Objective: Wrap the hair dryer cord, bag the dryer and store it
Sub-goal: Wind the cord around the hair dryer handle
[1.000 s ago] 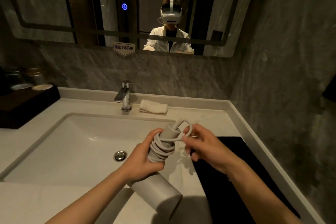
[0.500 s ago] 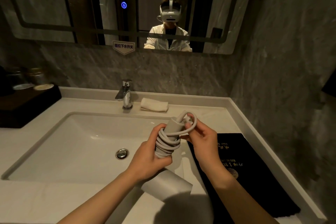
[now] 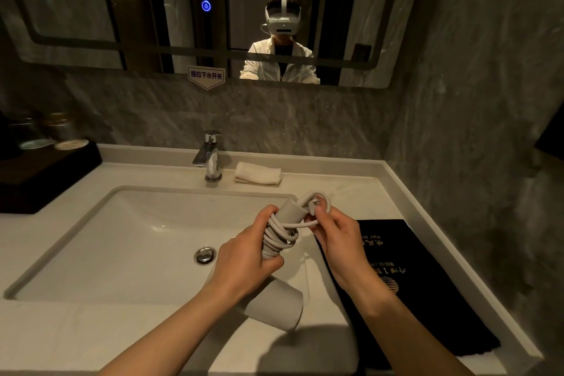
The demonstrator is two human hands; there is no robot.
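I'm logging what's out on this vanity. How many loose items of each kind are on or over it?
Hair dryer, in both hands: 1
Black storage bag: 1
Folded white towel: 1
Dark tray: 1
Jars on the tray: at least 2, dim
Total: at least 6

A white rectangular sink (image 3: 91, 232) is set into a pale countertop (image 3: 360, 189), with a chrome drain stopper (image 3: 204, 255) at its bottom. A chrome faucet (image 3: 210, 159) is mounted behind the basin, and a folded white cloth (image 3: 258, 177) is laid just beside it on the right. A dark tray (image 3: 45, 174) holding lidded glass jars (image 3: 61, 128) is placed at the left. A dark-framed mirror (image 3: 91, 9) with a lit blue button (image 3: 206, 5) and a small sign (image 3: 207, 76) is hung on the grey stone wall (image 3: 305, 122).
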